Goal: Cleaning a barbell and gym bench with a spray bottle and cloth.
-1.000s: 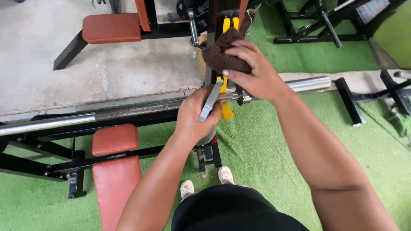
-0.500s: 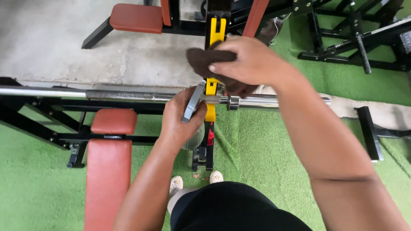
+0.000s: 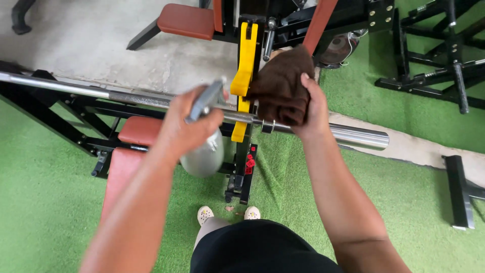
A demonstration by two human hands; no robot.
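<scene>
My left hand (image 3: pixel 187 124) grips a grey spray bottle (image 3: pixel 203 151) by its trigger, held just in front of the steel barbell (image 3: pixel 353 135). A brown cloth (image 3: pixel 280 86) is pressed by my right hand (image 3: pixel 313 108) against the barbell, right of the yellow rack hook (image 3: pixel 244 65). The barbell rests across the black rack of a bench with red pads (image 3: pixel 136 134). My feet in pale shoes (image 3: pixel 228 213) stand on the green turf below.
Another red-padded bench (image 3: pixel 188 21) stands on the concrete floor (image 3: pixel 76 45) behind the rack. Black machine frames (image 3: pixel 434 55) sit at the upper right, and a black foot bar (image 3: pixel 459 192) lies on the turf at the right.
My right hand swept the cloth from atop the yellow hook down onto the bar to its right. My left hand lifted and tilted the bottle. The view shifted right.
</scene>
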